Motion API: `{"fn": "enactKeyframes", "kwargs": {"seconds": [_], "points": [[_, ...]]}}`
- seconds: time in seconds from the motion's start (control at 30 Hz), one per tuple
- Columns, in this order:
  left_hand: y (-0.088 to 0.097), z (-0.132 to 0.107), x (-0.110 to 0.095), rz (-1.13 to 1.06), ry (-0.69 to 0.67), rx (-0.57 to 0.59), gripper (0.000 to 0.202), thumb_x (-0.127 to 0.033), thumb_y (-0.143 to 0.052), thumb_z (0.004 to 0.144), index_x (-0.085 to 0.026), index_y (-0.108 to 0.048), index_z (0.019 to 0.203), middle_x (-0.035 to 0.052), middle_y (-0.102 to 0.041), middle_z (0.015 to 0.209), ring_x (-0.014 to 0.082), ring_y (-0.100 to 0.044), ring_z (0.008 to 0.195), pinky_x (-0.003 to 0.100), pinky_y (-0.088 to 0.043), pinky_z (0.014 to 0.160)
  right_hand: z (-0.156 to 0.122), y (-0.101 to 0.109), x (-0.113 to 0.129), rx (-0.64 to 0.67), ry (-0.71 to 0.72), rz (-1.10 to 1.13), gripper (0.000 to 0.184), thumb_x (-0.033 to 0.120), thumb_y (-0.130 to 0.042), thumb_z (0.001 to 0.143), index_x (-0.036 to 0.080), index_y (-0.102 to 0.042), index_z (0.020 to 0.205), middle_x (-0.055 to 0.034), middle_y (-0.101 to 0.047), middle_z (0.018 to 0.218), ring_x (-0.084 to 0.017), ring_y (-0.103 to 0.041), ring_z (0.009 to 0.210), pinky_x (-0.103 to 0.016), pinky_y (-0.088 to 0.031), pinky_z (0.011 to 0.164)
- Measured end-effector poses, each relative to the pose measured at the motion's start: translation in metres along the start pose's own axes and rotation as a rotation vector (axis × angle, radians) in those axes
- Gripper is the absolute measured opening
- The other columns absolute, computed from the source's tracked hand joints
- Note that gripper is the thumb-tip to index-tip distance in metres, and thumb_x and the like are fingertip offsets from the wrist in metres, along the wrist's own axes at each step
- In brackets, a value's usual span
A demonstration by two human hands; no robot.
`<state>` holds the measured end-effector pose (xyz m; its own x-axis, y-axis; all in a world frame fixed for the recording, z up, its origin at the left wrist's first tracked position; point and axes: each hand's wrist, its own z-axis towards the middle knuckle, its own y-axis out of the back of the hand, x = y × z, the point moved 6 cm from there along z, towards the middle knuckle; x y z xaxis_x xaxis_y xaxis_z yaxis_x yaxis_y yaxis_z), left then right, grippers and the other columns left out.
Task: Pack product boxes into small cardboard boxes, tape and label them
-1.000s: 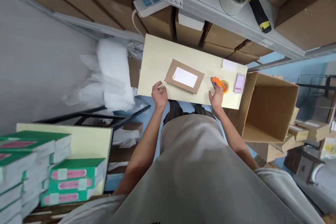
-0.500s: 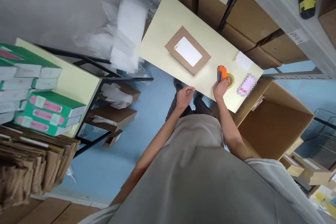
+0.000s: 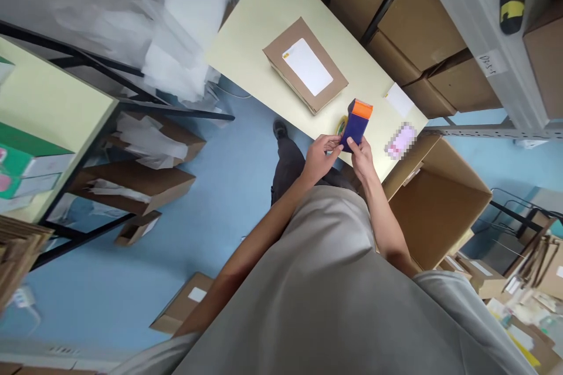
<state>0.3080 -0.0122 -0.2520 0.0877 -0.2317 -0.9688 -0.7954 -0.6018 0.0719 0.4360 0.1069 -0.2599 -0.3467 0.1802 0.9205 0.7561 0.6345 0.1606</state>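
Observation:
My right hand [image 3: 362,159] is closed around the lower end of a tape dispenser [image 3: 355,129], dark blue with an orange end, tilted above the front of the table. Its yellowish tape roll [image 3: 342,125] shows on the left side. My left hand [image 3: 323,155] has its fingers bent and pinched against the dispenser's lower left edge, beside the roll; whether tape is between the fingertips cannot be made out. Beyond the hands, a flat brown cardboard parcel [image 3: 272,57] with a white label [image 3: 308,67] lies on the cream table [image 3: 246,29].
A white paper slip [image 3: 399,99] and a blurred-out pink item [image 3: 401,140] lie at the table's right. A big open carton [image 3: 433,217] stands beside it. Boxes line the shelf [image 3: 472,29] behind. White wrapping sheets [image 3: 176,29] hang at left; a small box [image 3: 180,302] sits on the floor.
The tape dispenser has been lifted and turned upright in my right hand, nearer to me. My left hand has moved right to meet it. The view has shifted rightward.

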Motion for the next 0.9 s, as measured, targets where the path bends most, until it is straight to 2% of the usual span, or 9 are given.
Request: {"fn": "enactKeyframes", "kwargs": {"seconds": [0.1, 0.2, 0.43, 0.5, 0.67, 0.9], "points": [[-0.001, -0.004, -0.013, 0.044, -0.066, 0.005, 0.029, -0.042, -0.077, 0.104, -0.022, -0.081, 0.124, 0.0091, -0.082, 0.121, 0.0216, -0.08, 0.101, 0.035, -0.069, 0.096, -0.011, -0.013, 0.014, 0.029, -0.033, 0.09, 0.066, 0.082, -0.07, 0.098, 0.027, -0.069, 0.135, -0.011, -0.081, 0.132, -0.029, -0.076, 0.128, -0.049, -0.059, 0.121], [0.004, -0.01, -0.014, 0.083, -0.09, 0.027, 0.032, -0.048, -0.073, 0.107, -0.023, -0.081, 0.126, 0.0092, -0.081, 0.123, 0.0218, -0.079, 0.101, 0.035, -0.068, 0.097, -0.012, -0.02, 0.021, 0.046, -0.064, 0.129, 0.069, 0.084, -0.077, 0.092, 0.027, -0.072, 0.13, -0.01, -0.084, 0.129, -0.029, -0.078, 0.126, -0.048, -0.061, 0.119], [0.013, -0.02, -0.006, 0.12, -0.057, 0.071, 0.033, -0.048, -0.074, 0.105, -0.024, -0.084, 0.125, 0.0092, -0.084, 0.126, 0.0238, -0.08, 0.102, 0.039, -0.067, 0.101, -0.011, -0.031, 0.013, 0.138, -0.219, 0.207, 0.072, 0.088, -0.083, 0.085, 0.021, -0.082, 0.111, -0.0116, -0.089, 0.113, -0.031, -0.083, 0.116, -0.049, -0.067, 0.111], [0.021, -0.018, -0.001, 0.048, -0.014, 0.057, 0.033, -0.05, -0.074, 0.105, -0.023, -0.086, 0.119, 0.0096, -0.085, 0.124, 0.0246, -0.081, 0.106, 0.04, -0.067, 0.103, -0.014, -0.031, 0.013, 0.117, -0.197, 0.198, 0.07, 0.087, -0.086, 0.083, 0.022, -0.081, 0.109, -0.0102, -0.089, 0.113, -0.03, -0.084, 0.114, -0.048, -0.068, 0.11], [0.052, -0.003, 0.011, -0.063, 0.158, -0.088, 0.03, -0.048, -0.078, 0.101, -0.019, -0.084, 0.109, 0.008, -0.085, 0.107, 0.0241, -0.082, 0.103, 0.041, -0.068, 0.103, -0.023, -0.026, 0.022, 0.097, -0.111, 0.124, 0.064, 0.08, -0.087, 0.087, 0.025, -0.077, 0.118, -0.0084, -0.089, 0.117, -0.029, -0.084, 0.114, -0.047, -0.068, 0.107], [0.078, 0.001, -0.018, -0.131, 0.138, -0.096, 0.019, -0.038, -0.082, 0.097, -0.02, -0.085, 0.102, 0.0061, -0.083, 0.101, 0.0262, -0.083, 0.106, 0.048, -0.068, 0.107, -0.038, -0.017, 0.042, 0.138, -0.041, 0.023, 0.057, 0.075, -0.086, 0.092, 0.028, -0.077, 0.121, -0.0076, -0.089, 0.119, -0.03, -0.083, 0.116, -0.049, -0.066, 0.111]]}}
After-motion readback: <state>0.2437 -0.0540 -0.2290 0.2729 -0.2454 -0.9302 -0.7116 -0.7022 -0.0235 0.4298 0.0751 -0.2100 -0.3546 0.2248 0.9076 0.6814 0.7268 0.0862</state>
